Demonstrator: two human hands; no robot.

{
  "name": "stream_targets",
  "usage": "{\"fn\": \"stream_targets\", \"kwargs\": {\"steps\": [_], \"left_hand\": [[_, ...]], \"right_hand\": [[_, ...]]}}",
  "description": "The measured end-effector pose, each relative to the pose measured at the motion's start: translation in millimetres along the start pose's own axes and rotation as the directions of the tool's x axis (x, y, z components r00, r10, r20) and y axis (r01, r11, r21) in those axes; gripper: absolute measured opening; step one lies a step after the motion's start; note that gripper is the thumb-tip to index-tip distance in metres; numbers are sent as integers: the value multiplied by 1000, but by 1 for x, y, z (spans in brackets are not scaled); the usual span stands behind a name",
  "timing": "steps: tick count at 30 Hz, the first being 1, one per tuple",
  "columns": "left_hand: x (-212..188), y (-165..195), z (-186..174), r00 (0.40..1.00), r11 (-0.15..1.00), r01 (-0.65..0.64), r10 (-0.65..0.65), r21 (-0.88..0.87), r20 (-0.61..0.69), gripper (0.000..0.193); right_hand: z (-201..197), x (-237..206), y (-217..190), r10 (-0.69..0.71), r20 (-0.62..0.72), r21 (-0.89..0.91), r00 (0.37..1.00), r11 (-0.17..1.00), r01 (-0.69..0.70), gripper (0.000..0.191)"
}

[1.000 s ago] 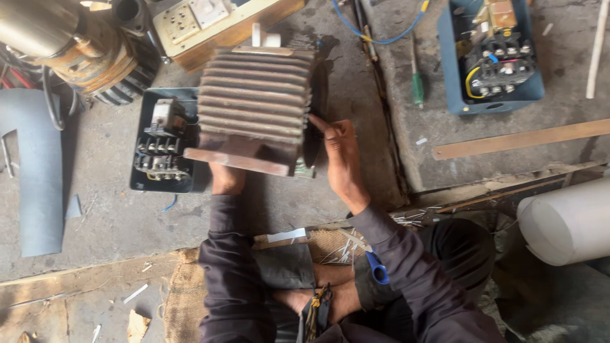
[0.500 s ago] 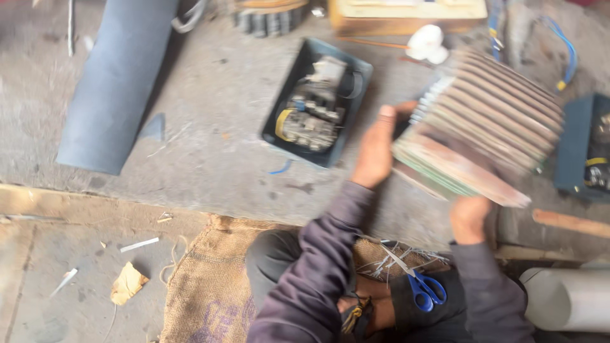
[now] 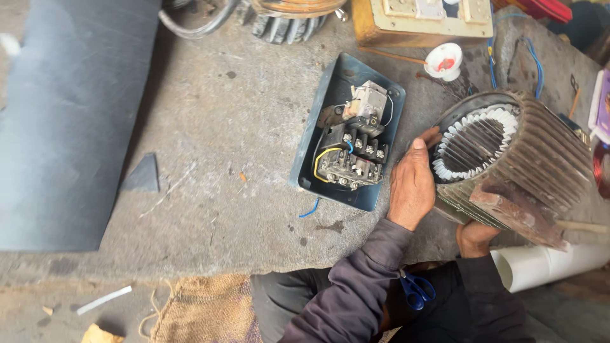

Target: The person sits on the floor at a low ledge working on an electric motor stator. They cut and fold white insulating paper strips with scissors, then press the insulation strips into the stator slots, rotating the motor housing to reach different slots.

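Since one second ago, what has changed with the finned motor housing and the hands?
The finned motor housing was tipped over to the right, so its open end with the white-lined winding slots now faces the camera. The left hand moved onto its rim; the right hand supports it from beneath. Both hands kept hold. The open blue switch box stayed put.

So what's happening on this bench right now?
A seated person holds a finned motor housing, tipped so its open end with the winding slots faces the camera. The left hand grips the rim of that open end; the right hand supports it from below. Beside it on the concrete slab lies an open blue switch box showing its wired contacts.
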State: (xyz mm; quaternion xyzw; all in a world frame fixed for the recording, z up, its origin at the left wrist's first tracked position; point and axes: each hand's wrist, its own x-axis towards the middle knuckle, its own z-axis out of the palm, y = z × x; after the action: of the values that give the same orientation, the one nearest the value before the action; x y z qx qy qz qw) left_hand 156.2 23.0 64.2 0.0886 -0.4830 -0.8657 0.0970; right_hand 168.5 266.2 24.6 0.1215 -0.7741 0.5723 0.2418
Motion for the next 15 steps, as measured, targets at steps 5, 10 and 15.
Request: {"fn": "stream_targets", "kwargs": {"steps": [5,10,15], "left_hand": [[-1,2,0,1000,999,12,-12,33,16,61],[0,3,0,999,1000,18,-18,5,32,61],[1,2,1,999,999,8,-11,47,44,60]], "right_hand": [[4,-1,-5,84,-53,86,995,993,-79,50],[7,2,-9,101,-91,82,991,992,-94,42],[3,1,-5,105,-77,122,992,988,-95,37]]}}
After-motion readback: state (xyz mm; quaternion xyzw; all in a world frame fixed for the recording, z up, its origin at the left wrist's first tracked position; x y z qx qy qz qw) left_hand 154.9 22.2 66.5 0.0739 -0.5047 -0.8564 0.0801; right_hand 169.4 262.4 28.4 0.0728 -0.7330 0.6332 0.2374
